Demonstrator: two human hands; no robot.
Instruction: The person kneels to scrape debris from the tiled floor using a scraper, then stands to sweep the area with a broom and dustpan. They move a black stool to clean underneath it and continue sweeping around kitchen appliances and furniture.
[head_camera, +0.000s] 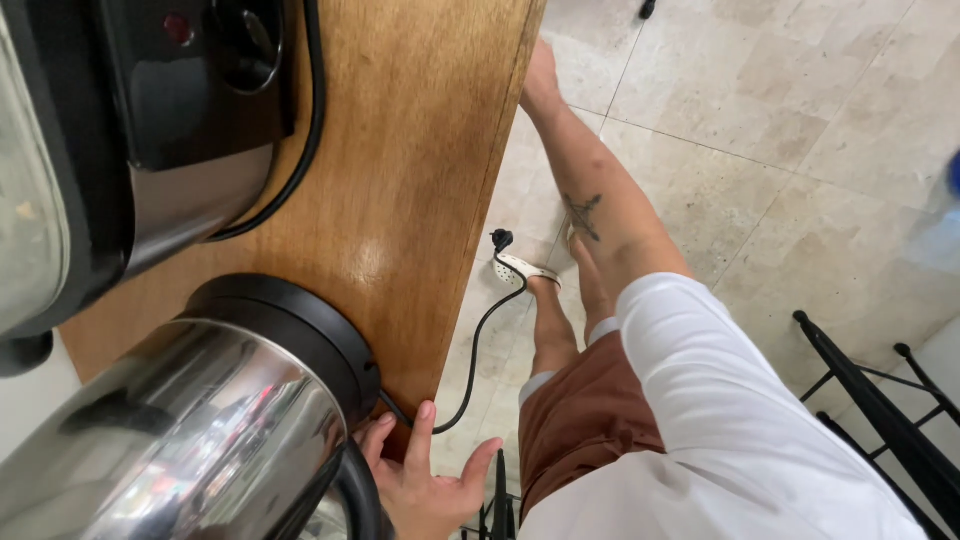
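A shiny steel kettle (190, 440) on a black base stands at the near corner of a wooden counter (410, 180). My left hand (430, 480) rests against the counter's edge beside the kettle base, fingers spread, next to the black cord (472, 360). The cord leaves the base, loops down over the floor and ends in a plug (501, 239) near my sandalled foot. My right hand (541, 85) reaches forward along the counter's far edge, its fingers hidden behind or under the wood.
A large steel and black cooker (130, 130) with its own black cable fills the counter's upper left. A black metal frame (870, 390) stands at the lower right on the pale tiled floor (800, 120).
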